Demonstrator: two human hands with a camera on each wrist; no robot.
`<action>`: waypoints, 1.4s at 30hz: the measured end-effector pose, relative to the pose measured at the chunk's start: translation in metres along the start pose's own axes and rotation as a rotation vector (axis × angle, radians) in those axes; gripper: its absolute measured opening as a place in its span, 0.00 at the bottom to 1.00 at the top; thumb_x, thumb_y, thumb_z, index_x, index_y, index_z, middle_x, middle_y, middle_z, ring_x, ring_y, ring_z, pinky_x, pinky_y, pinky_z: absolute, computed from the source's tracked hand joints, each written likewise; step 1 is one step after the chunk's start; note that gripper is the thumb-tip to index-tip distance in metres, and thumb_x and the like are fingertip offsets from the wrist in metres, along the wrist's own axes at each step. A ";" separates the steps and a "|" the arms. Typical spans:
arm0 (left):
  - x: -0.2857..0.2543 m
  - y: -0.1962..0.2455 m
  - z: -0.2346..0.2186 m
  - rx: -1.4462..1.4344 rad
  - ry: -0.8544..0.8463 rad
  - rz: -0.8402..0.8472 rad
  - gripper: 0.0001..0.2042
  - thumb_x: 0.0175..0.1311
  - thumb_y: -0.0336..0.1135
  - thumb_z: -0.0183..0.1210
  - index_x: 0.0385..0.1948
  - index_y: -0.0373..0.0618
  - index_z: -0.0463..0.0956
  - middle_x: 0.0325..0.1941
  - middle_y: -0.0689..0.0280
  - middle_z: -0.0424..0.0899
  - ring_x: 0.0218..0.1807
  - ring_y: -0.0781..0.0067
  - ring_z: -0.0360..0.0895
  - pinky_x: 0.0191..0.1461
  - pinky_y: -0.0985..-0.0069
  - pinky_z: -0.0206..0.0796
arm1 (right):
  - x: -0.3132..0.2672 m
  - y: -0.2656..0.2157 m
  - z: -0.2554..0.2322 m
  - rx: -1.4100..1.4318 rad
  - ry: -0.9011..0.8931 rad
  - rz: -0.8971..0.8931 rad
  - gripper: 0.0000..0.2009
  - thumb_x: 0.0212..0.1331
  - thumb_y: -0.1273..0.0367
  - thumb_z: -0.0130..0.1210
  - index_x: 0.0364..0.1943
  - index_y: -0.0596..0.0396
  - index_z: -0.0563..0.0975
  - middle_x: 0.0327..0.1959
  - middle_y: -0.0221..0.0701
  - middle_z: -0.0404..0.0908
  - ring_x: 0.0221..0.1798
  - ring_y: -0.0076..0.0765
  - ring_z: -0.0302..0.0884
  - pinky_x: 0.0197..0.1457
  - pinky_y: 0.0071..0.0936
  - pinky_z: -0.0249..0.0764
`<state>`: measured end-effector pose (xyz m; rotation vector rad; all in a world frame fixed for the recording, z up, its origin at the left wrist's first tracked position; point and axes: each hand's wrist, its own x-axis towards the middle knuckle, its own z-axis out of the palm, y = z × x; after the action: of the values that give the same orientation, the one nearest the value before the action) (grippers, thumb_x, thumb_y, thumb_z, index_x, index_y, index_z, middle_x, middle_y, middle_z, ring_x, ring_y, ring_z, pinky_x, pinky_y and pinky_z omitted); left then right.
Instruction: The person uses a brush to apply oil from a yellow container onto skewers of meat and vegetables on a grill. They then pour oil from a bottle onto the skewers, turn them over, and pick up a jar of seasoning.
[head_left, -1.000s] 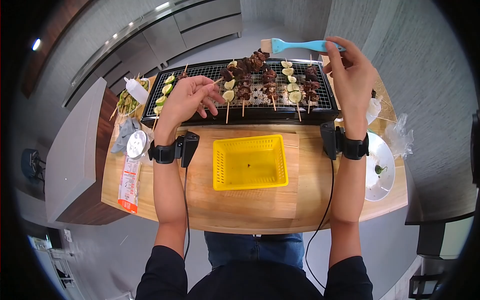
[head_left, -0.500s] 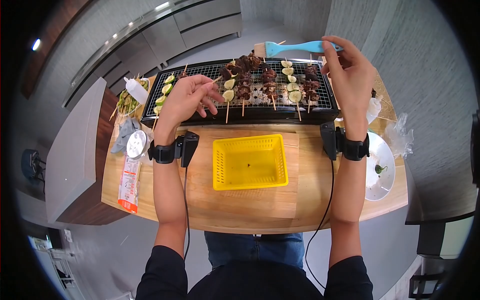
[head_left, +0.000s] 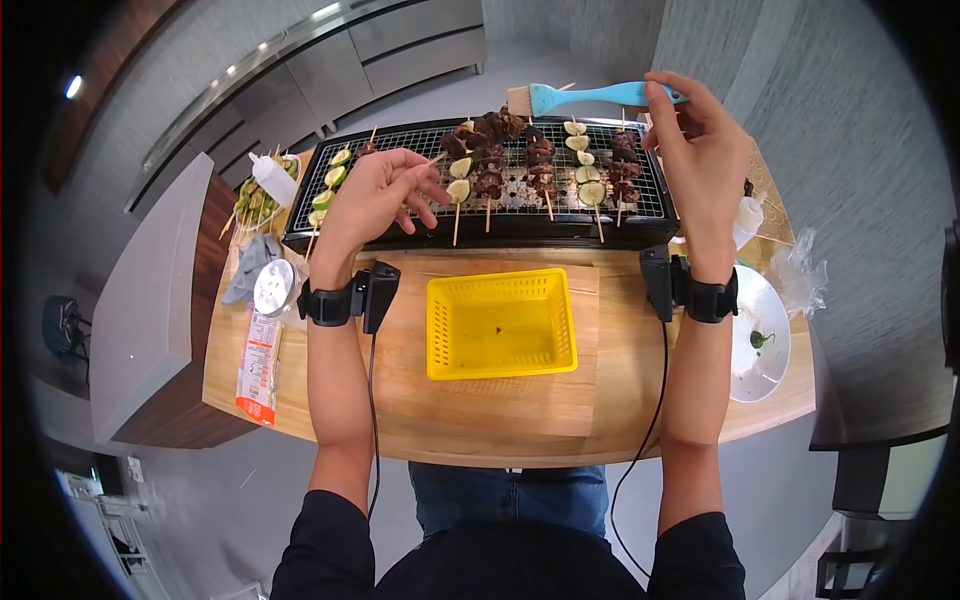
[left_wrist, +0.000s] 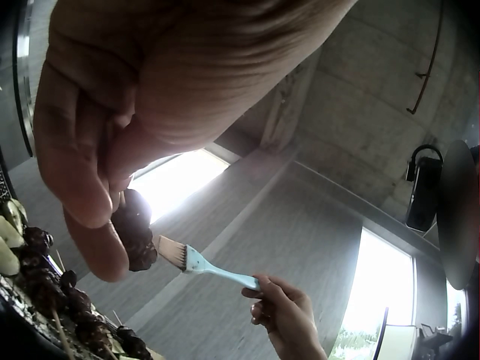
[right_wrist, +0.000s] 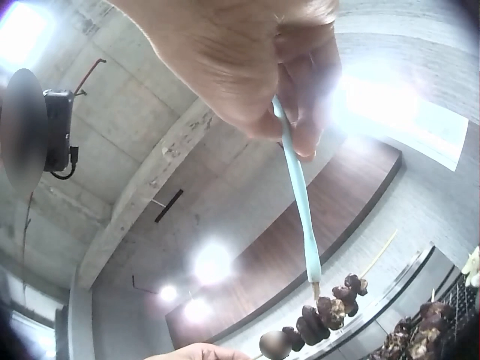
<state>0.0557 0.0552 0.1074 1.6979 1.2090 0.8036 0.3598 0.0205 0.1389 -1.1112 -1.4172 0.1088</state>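
A meat skewer (head_left: 492,127) slants in the air over the grill (head_left: 520,238), left end nearer. It looks light; the stick is probably stiff, the glossy chunks soft and slippery, so the bare near-left end suits a hold. The left hand (head_left: 380,198) pinches there, wrist bent inward. Farther right, the raised right hand (head_left: 702,150) grips the blue brush (head_left: 600,95) by its handle, nearly level, bristles at the meat.

No text can be read; print on the packet (head_left: 259,368) seems too small.
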 end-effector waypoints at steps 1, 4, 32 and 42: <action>0.000 0.001 0.001 0.000 0.000 0.000 0.11 0.74 0.36 0.48 0.44 0.36 0.73 0.35 0.57 0.86 0.25 0.77 0.82 0.22 0.86 0.69 | -0.001 -0.001 0.001 0.000 0.000 0.000 0.10 0.64 0.67 0.58 0.45 0.56 0.82 0.22 0.26 0.80 0.24 0.15 0.75 0.27 0.14 0.65; -0.001 0.004 0.003 0.019 -0.013 0.005 0.11 0.73 0.36 0.48 0.44 0.36 0.73 0.36 0.56 0.86 0.26 0.76 0.82 0.22 0.86 0.70 | -0.002 -0.002 0.005 -0.009 -0.001 -0.005 0.10 0.64 0.67 0.58 0.45 0.56 0.82 0.22 0.26 0.81 0.24 0.15 0.76 0.28 0.14 0.67; 0.001 0.000 0.006 0.022 -0.017 0.012 0.11 0.74 0.37 0.48 0.42 0.38 0.74 0.37 0.58 0.87 0.26 0.76 0.83 0.22 0.86 0.70 | -0.004 -0.001 0.010 -0.048 -0.061 -0.046 0.09 0.62 0.66 0.59 0.41 0.53 0.82 0.19 0.30 0.81 0.21 0.22 0.79 0.26 0.20 0.70; 0.001 0.000 0.006 0.027 -0.020 0.037 0.12 0.74 0.38 0.48 0.43 0.37 0.74 0.37 0.58 0.87 0.26 0.76 0.83 0.23 0.86 0.70 | -0.005 -0.005 0.008 -0.040 -0.078 -0.014 0.10 0.64 0.66 0.59 0.45 0.54 0.82 0.22 0.26 0.81 0.23 0.14 0.75 0.27 0.14 0.68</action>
<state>0.0610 0.0543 0.1050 1.7515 1.1823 0.7937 0.3500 0.0190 0.1368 -1.1407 -1.5021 0.1152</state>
